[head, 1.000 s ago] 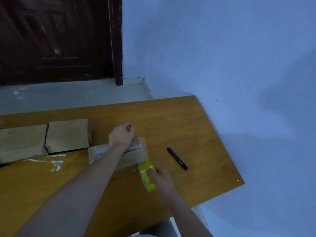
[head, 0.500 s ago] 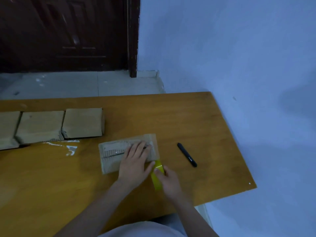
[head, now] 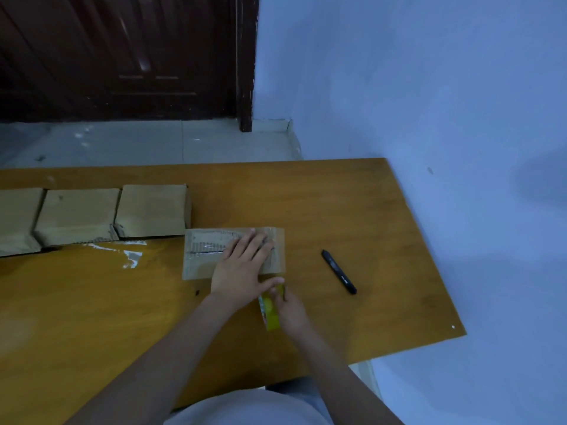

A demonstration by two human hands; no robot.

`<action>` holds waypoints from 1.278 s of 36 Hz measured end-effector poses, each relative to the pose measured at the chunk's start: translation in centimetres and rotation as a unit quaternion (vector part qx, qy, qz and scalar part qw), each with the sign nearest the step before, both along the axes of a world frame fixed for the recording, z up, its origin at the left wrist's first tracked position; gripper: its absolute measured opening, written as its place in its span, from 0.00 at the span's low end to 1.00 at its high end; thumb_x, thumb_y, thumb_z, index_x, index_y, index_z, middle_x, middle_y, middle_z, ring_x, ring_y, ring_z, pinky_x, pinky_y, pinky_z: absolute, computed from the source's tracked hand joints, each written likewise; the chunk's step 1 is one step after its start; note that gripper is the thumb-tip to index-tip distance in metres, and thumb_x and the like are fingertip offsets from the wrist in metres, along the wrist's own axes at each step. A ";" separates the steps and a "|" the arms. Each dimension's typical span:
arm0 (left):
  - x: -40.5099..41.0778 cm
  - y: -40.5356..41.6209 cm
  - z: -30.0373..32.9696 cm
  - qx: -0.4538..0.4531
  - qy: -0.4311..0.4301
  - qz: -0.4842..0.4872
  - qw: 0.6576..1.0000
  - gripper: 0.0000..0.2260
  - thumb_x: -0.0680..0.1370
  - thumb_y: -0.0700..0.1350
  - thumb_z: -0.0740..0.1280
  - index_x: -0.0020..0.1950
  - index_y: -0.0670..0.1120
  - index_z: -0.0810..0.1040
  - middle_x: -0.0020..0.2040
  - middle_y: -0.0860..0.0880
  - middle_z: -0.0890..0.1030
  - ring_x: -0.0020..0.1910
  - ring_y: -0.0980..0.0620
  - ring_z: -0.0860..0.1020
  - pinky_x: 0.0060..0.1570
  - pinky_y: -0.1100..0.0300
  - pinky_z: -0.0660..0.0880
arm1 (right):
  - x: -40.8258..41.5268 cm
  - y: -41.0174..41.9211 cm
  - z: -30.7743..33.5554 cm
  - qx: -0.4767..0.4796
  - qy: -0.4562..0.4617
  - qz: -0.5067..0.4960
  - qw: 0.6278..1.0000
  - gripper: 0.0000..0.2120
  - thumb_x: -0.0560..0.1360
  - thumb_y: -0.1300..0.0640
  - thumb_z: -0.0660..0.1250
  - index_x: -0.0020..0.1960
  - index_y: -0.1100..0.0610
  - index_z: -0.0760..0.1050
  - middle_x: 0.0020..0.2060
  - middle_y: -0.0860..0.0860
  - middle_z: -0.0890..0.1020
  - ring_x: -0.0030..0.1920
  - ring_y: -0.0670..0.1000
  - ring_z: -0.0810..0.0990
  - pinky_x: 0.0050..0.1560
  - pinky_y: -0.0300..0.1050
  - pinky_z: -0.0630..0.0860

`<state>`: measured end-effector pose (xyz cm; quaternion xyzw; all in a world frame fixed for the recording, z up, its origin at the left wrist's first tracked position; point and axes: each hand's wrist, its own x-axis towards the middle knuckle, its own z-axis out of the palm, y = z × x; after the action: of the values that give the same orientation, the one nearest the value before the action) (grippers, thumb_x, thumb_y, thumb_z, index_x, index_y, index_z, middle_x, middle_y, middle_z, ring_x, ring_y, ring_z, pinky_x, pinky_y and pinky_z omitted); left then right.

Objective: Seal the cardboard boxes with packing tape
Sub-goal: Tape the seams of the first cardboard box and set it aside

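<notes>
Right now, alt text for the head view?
A person's left hand presses flat on a small cardboard box on a wooden table while the right hand holds a yellow tape roll at its near edge. Three more boxes line up to the left; a black marker lies to the right.

No legible txt anywhere from my feed. The flat cardboard box (head: 208, 256) under my left hand (head: 242, 268) has some dark printed lines on top, but they're too blurred to make out any word or no.; the yellow tape roll (head: 270, 311) in my right hand (head: 291, 311) shows a pale mark on its side that I can't read as a brand. The black marker (head: 339, 271) on the table (head: 337, 204) carries no lettering I can pick out either.
</notes>
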<state>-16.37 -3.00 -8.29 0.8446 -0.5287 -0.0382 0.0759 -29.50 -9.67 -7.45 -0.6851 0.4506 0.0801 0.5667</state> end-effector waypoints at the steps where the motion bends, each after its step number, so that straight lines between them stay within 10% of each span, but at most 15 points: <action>1: 0.0 0.1 -0.2 -0.006 -0.011 -0.006 1.000 0.36 0.74 0.71 0.50 0.69 0.47 0.72 0.69 0.47 0.72 0.71 0.44 0.67 0.69 0.48 0.58 | -0.2 0.2 -0.2 0.018 -0.014 -0.007 1.000 0.18 0.82 0.48 0.53 0.67 0.56 0.67 0.56 0.52 0.76 0.56 0.51 0.76 0.51 0.37 0.69; 6: -0.3 0.5 -0.5 -0.054 -0.077 -0.012 0.995 0.32 0.75 0.67 0.52 0.68 0.45 0.70 0.61 0.44 0.72 0.60 0.42 0.70 0.60 0.46 0.64 | -1.8 -0.4 -0.8 0.135 -0.057 -0.088 0.985 0.12 0.80 0.50 0.58 0.59 0.54 0.72 0.51 0.51 0.79 0.53 0.52 0.78 0.53 0.46 0.73; 9: -0.3 0.2 -0.1 -0.057 -0.099 -0.019 0.993 0.31 0.72 0.66 0.64 0.66 0.45 0.72 0.56 0.44 0.74 0.56 0.43 0.71 0.55 0.47 0.64 | -2.2 -3.1 -1.1 -0.004 -0.038 -0.138 0.990 0.10 0.79 0.53 0.61 0.52 0.60 0.74 0.44 0.51 0.77 0.50 0.56 0.76 0.45 0.43 0.70; 12: -0.7 -0.3 0.5 -0.051 -0.095 -0.006 0.994 0.34 0.65 0.63 0.74 0.64 0.45 0.75 0.55 0.43 0.76 0.56 0.42 0.71 0.55 0.47 0.64 | -2.1 -7.1 -1.9 -0.181 0.085 -0.112 0.973 0.17 0.78 0.54 0.63 0.62 0.64 0.70 0.57 0.58 0.72 0.62 0.61 0.69 0.61 0.51 0.66; 22: -2.4 1.1 -0.1 -0.042 -0.046 0.005 0.998 0.38 0.68 0.64 0.71 0.72 0.48 0.64 0.67 0.41 0.73 0.69 0.41 0.64 0.69 0.45 0.56 | -3.4 -11.2 -4.8 -0.341 0.308 0.114 0.881 0.17 0.81 0.50 0.55 0.66 0.58 0.64 0.65 0.56 0.67 0.66 0.58 0.66 0.65 0.52 0.66; 26: -2.3 1.4 -0.1 0.006 -0.014 0.001 1.000 0.42 0.68 0.72 0.56 0.75 0.48 0.60 0.70 0.42 0.69 0.71 0.40 0.62 0.69 0.44 0.54 | -4.5 -10.2 -3.8 -0.290 0.212 0.065 0.931 0.11 0.82 0.53 0.52 0.58 0.60 0.65 0.49 0.55 0.76 0.48 0.56 0.76 0.48 0.50 0.73; 32: -2.2 1.4 -0.3 0.005 -0.006 -0.010 1.000 0.46 0.65 0.74 0.59 0.75 0.48 0.59 0.71 0.42 0.70 0.71 0.40 0.61 0.69 0.44 0.56 | -6.3 -7.1 1.4 -0.254 0.008 0.110 0.961 0.09 0.80 0.53 0.61 0.57 0.54 0.73 0.31 0.48 0.75 0.28 0.43 0.72 0.29 0.37 0.64; 46: -2.3 1.4 0.2 0.041 0.018 -0.007 0.999 0.50 0.61 0.76 0.60 0.74 0.47 0.66 0.70 0.43 0.71 0.70 0.41 0.62 0.69 0.44 0.55 | -3.9 -3.3 2.3 -0.348 0.053 0.238 0.905 0.14 0.80 0.48 0.57 0.62 0.50 0.75 0.44 0.50 0.80 0.41 0.51 0.78 0.34 0.43 0.71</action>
<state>-18.68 -1.60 -8.09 0.8422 -0.5315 -0.0753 0.0508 -33.42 -13.00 -5.16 -0.9204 0.3025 0.0868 0.2318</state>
